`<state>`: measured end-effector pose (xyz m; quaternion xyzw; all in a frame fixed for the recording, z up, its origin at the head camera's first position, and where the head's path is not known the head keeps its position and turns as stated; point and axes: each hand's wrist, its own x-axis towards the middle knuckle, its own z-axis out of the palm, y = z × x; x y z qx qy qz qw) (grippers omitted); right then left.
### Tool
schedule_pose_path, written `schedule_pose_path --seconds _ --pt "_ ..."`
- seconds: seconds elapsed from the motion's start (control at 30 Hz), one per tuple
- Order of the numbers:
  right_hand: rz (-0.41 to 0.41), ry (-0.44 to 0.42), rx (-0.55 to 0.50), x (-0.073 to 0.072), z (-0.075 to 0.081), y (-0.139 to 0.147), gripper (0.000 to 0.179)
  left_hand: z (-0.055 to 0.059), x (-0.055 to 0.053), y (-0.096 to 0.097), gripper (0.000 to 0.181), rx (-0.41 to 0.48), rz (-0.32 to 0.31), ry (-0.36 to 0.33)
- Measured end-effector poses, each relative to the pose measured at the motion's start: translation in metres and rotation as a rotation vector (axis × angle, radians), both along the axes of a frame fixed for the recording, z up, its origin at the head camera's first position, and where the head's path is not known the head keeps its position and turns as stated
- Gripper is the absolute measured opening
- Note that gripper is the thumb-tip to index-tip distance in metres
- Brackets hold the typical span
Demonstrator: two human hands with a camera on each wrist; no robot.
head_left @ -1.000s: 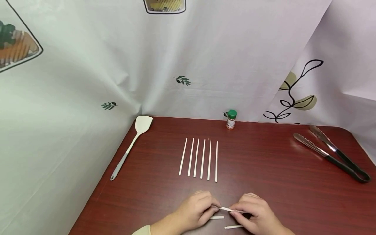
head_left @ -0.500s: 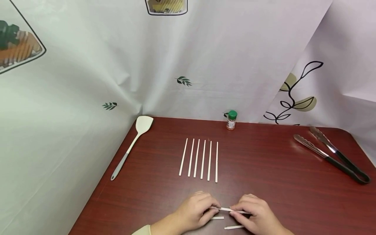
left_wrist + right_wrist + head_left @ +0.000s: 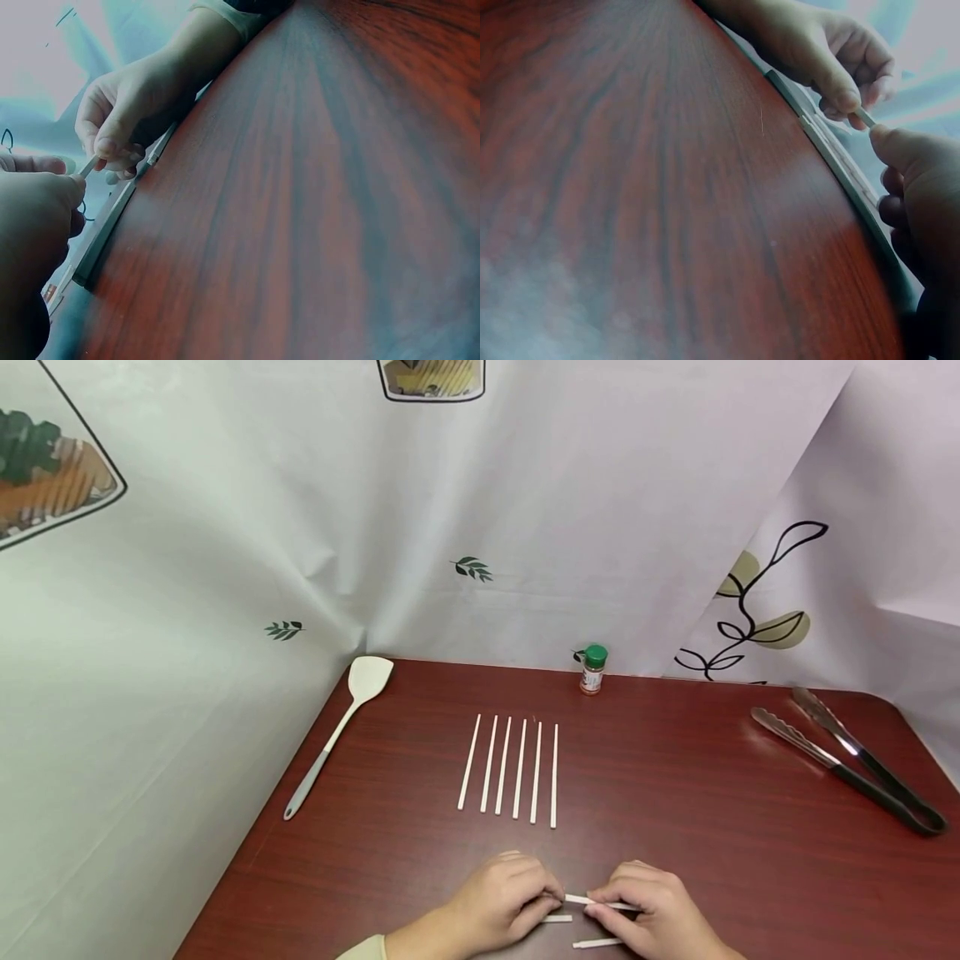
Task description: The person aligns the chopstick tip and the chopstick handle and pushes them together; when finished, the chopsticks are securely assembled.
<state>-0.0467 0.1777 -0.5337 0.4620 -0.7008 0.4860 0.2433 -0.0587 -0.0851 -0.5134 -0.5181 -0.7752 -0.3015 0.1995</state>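
A thin white stick (image 3: 577,900) spans the small gap between the two hands. My left hand (image 3: 501,900) pinches at its left end between thumb and fingers, covering that tip. With thumb and forefinger, my right hand (image 3: 654,906) grips the same stick farther along; its other end pokes out past the fingers. Both wrist views show the stick (image 3: 865,117) bridging the fingertips, just over the table edge in view. Below the left fingers a blunt white stick (image 3: 557,919) sticks out. Another, with a narrowed tip (image 3: 596,943), lies partly under the right hand.
Several white sticks (image 3: 517,768) lie in a row ahead of the hands on the dark red table (image 3: 660,760). A spatula (image 3: 341,727) is at left, a green-capped spice jar (image 3: 592,670) at the back, and metal tongs (image 3: 847,760) at right.
The left fingers have closed further over the stick's left end, so less of it shows between the hands. The head view has shifted slightly; the objects on the table stay put.
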Motion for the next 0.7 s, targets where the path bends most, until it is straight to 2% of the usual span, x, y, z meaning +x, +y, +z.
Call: schedule_pose_path --seconds 0.13,0.27,0.47,0.7 --pt "0.020 0.001 -0.007 -0.0006 0.0002 -0.0011 0.007 -0.0007 -0.0003 0.0002 0.009 -0.002 -0.011 -0.004" --pt "0.036 0.006 -0.014 -0.0014 0.0008 -0.0026 0.006 -0.0006 0.0003 0.0019 0.014 0.018 -0.037 -0.009" --pt "0.070 0.006 -0.031 -0.0025 0.0041 -0.0035 0.007 0.0014 0.0021 0.0046 0.019 0.063 -0.076 -0.061" --pt "0.095 0.029 -0.048 -0.0046 0.0096 -0.0054 0.005 0.0014 0.0027 0.0040 0.023 0.046 -0.090 -0.073"
